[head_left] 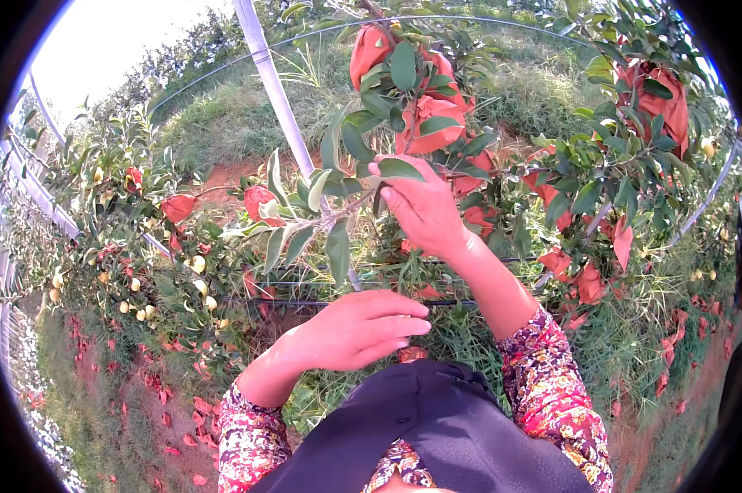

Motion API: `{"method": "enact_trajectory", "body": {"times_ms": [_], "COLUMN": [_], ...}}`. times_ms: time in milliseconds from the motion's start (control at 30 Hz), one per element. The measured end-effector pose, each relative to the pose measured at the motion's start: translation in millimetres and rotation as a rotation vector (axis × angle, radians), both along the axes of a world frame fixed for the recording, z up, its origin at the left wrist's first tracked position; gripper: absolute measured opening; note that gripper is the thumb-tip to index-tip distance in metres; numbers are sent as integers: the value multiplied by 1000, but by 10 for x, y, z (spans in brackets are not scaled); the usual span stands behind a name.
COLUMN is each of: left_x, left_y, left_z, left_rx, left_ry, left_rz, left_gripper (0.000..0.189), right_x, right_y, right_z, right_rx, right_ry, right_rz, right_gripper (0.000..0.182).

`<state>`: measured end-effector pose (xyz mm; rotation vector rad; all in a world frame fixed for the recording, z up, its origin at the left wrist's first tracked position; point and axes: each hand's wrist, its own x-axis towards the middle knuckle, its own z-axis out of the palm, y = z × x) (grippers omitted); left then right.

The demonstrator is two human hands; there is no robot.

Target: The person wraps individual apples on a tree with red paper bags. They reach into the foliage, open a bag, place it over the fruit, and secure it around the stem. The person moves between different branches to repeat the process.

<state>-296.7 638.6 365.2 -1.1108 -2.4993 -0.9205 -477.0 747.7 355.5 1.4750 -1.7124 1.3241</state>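
My right hand [420, 206] is raised among the leaves, its thumb and fingers closed around part of a leafy apple branch [346, 212]. One leaf [400, 169] lies across its fingertips. Just above that hand hang red fruit bags [436, 126], wrapped around fruit on the branch. Lower down, in front of my chest, my left hand [362, 330] is held in the air with its fingers stretched and slightly apart. I see nothing in it, though its palm side is hidden. Another red bag [261, 203] hangs behind the leaves to the left.
A pale slanting pole [278, 92] rises behind the branch, crossed by a wire [211, 77]. Dark horizontal lines [322, 302] run below. Pale bare apples [197, 264] hang at left, bagged fruit [660, 105] at right. Red bags [203, 405] litter the ground.
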Motion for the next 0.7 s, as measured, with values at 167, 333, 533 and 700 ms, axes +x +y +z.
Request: {"method": "enact_trajectory", "body": {"times_ms": [167, 333, 533, 700], "left_x": [-607, -1296, -1699, -1995], "left_y": [470, 523, 341, 179], "left_z": [213, 302, 458, 528], "left_rx": [147, 420, 664, 559], "left_ry": [122, 218, 304, 299], "left_rz": [77, 308, 594, 788], "left_gripper": [29, 24, 23, 24], "right_x": [-83, -119, -259, -872], "right_y": [-120, -4, 611, 713], "right_z": [-252, -409, -350, 51], "right_rx": [116, 56, -7, -156], "right_ry": [165, -35, 210, 58], "right_rz": [-63, 92, -113, -211], "right_gripper": [48, 56, 45, 26]}}
